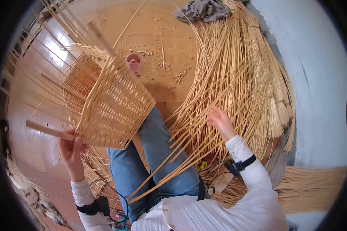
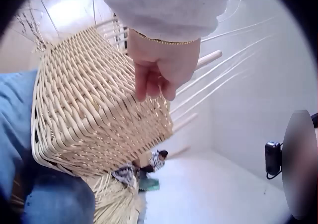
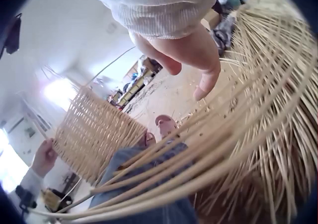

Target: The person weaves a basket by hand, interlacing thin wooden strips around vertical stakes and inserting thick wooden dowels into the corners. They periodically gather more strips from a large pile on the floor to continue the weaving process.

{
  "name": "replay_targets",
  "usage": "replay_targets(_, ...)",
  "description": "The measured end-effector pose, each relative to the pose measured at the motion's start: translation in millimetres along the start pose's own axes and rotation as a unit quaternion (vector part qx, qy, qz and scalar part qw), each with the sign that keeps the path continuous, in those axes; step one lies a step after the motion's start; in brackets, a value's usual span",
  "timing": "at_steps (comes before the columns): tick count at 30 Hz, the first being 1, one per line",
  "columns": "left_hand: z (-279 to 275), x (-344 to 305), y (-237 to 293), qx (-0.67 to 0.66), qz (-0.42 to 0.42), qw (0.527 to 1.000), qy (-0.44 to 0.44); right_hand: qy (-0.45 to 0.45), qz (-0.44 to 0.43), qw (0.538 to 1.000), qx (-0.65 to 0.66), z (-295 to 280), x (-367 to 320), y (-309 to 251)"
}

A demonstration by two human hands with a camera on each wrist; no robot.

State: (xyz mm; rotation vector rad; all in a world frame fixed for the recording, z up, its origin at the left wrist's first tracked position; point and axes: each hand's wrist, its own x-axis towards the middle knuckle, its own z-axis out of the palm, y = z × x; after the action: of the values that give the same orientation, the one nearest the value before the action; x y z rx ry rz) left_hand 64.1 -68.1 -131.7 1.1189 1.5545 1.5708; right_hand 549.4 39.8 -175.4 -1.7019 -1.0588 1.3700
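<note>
A partly woven wicker basket (image 1: 113,104) leans tilted against the person's knees, long stakes sticking out past its rim. The left hand (image 1: 71,154) pinches the basket's near corner beside a flat wooden stick (image 1: 46,130); the left wrist view shows that hand (image 2: 161,75) with curled fingers at the woven edge (image 2: 94,94). Over the large bundle of loose reeds (image 1: 235,77) the right hand (image 1: 221,122) is raised, fingers loosely bent. In the right wrist view the same hand (image 3: 186,57) holds nothing, and several reeds (image 3: 198,159) cross below it.
Reeds lie across the jeans (image 1: 165,154). A grey cloth (image 1: 202,10) sits at the bundle's top, beside the pale wall (image 1: 316,57). Offcuts (image 1: 181,75) litter the floor near a pink slipper (image 1: 133,65). Another reed bundle (image 1: 316,188) lies at the lower right.
</note>
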Motion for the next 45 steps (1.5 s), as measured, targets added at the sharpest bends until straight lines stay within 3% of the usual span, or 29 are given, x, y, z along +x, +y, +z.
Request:
replay_targets(1,22,9,8,0.003,0.004,1.0,-0.01,0.018,0.065,0.995,0.076,-3,-13,14)
replay_targets(4,87,42,30,0.004,0.025,0.997,-0.078,0.002,0.084,0.98,0.178,-2,-28,36)
replay_targets(7,154,77,48,-0.018,0.041,0.994,-0.101,-0.104,0.197,0.961,0.167,11,-43,26)
replay_targets(8,172,88,48,0.018,0.05,0.993,-0.109,-0.101,0.195,0.959,0.177,14,-44,28)
replay_targets(10,207,99,45,0.068,0.064,0.989,-0.118,-0.125,0.153,0.98,-0.001,20,-45,38)
replay_targets(11,227,101,43,0.085,0.064,0.987,-0.121,-0.121,0.153,0.981,0.007,22,-46,45)
replay_targets(13,266,103,36,0.1,0.067,0.987,-0.11,0.011,0.078,0.997,0.0,27,-37,64)
replay_targets(15,293,102,37,0.092,0.062,0.986,-0.124,0.042,0.089,0.995,0.036,34,-27,73)
replay_targets(17,303,104,31,0.096,0.066,0.983,-0.14,0.143,0.203,0.956,0.156,46,-19,70)
replay_targets(18,307,105,27,0.099,0.066,0.982,-0.148,0.145,0.203,0.955,0.162,49,-17,71)
replay_targets(21,300,94,18,0.13,0.045,0.974,-0.182,0.123,0.18,0.943,0.25,52,-12,79)
replay_targets(23,291,81,20,0.118,0.04,0.976,-0.181,0.049,0.198,0.938,0.28,50,-6,89)
replay_targets(25,275,71,12,0.116,0.189,0.967,-0.122,0.033,0.181,0.934,0.307,46,-10,100)
replay_targets(27,250,41,7,0.247,0.26,0.93,-0.076,0.03,0.168,0.935,0.31,38,-30,79)
replay_targets(29,248,12,-7,0.322,0.116,0.908,-0.241,0.039,0.143,0.948,0.283,34,-46,71)
replay_targets(31,267,-16,-34,0.263,-0.008,0.87,-0.418,0.039,0.079,0.956,0.279,33,-60,67)
replay_targets(33,290,-34,-74,0.228,-0.112,0.812,-0.526,0.019,0.07,0.962,0.262,23,-74,56)
replay_targets(34,301,-40,-64,0.222,-0.107,0.81,-0.532,-0.006,0.058,0.97,0.236,18,-85,45)
replay_targets(36,322,-47,-47,0.096,-0.391,0.706,-0.582,-0.039,0.034,0.981,0.186,5,-97,39)
replay_targets(37,326,-49,-50,0.093,-0.388,0.701,-0.592,-0.027,0.033,0.982,0.185,-2,-100,38)
replay_targets(39,330,-52,-57,-0.008,-0.479,0.586,-0.653,0.016,0.018,0.962,0.27,-13,-104,37)
replay_targets(41,331,-57,-56,-0.012,-0.473,0.598,-0.647,0.04,0.024,0.96,0.275,-18,-105,43)
replay_targets(43,326,-60,-65,0.032,-0.458,0.606,-0.649,0.029,0.141,0.955,0.26,-31,-99,52)
replay_targets(45,319,-65,-64,0.043,-0.459,0.61,-0.644,0.031,0.178,0.948,0.264,-34,-102,60)
